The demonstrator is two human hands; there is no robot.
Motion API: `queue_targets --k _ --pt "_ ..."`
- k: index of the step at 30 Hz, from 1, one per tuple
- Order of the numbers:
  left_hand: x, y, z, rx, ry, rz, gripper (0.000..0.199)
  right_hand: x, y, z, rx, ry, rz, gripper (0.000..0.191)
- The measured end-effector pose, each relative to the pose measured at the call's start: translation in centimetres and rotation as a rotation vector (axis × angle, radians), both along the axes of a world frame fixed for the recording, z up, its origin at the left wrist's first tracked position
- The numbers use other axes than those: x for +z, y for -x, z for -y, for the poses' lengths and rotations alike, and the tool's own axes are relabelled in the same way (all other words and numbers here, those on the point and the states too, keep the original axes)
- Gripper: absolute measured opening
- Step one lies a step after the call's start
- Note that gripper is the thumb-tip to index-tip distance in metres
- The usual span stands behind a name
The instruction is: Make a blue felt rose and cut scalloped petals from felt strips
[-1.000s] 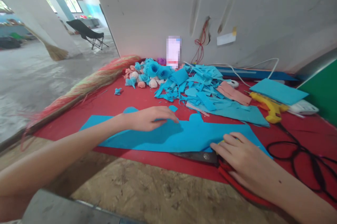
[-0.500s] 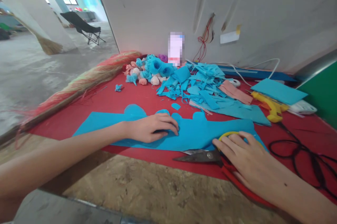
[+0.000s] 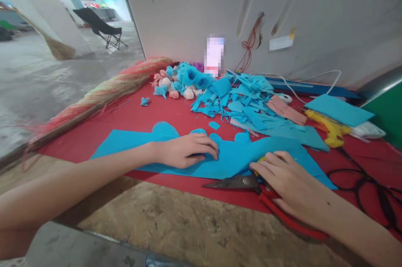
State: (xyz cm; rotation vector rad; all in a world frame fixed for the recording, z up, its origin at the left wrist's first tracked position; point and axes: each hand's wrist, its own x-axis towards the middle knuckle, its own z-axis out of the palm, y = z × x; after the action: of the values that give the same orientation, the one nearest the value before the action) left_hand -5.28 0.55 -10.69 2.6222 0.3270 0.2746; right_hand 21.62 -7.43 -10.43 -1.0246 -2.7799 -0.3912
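A wide sheet of blue crepe paper (image 3: 229, 154) lies across the red table covering, its right part rumpled. My left hand (image 3: 186, 150) rests on the sheet with fingers bent, thumb apart from them, holding nothing. Several rounded blue paper pieces, one of them a petal shape (image 3: 164, 129), stick out along the far edge. My right hand (image 3: 282, 179) is wrapped round the red and yellow handles of a pair of scissors (image 3: 235, 183). Their dark blades lie together, pointing left along the sheet's near edge. The palm hides part of the handles.
Behind the sheet lie a heap of blue paper scraps (image 3: 245, 103) and a pile of paper flowers (image 3: 185, 80). At the right are a yellow glue gun (image 3: 329, 127) and black cord (image 3: 361, 179). A bundle of pink and cream strands (image 3: 103, 91) borders the left.
The scissor blades, slightly apart before, have come together. My right hand has shifted left against the sheet, and less of the yellow handle shows. My left hand stays on the paper.
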Motion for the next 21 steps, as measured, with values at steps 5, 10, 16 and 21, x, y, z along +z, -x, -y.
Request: queue_targets --k 5,10,16,21 --pt "0.04 0.02 0.01 0.003 -0.014 -0.025 0.030 0.04 -0.22 0.11 0.024 0.006 -0.073 0.039" --pt "0.05 0.06 -0.07 -0.001 -0.015 -0.020 0.028 0.51 -0.20 0.43 0.035 -0.020 -0.065 0.042" --pt "0.01 0.04 -0.06 0.003 -0.032 -0.014 0.028 0.45 -0.20 0.69 0.021 -0.051 0.038 0.041" --pt "0.31 -0.21 0.39 -0.004 -0.014 0.010 0.028 0.28 -0.59 0.75 0.000 -0.059 0.047 0.042"
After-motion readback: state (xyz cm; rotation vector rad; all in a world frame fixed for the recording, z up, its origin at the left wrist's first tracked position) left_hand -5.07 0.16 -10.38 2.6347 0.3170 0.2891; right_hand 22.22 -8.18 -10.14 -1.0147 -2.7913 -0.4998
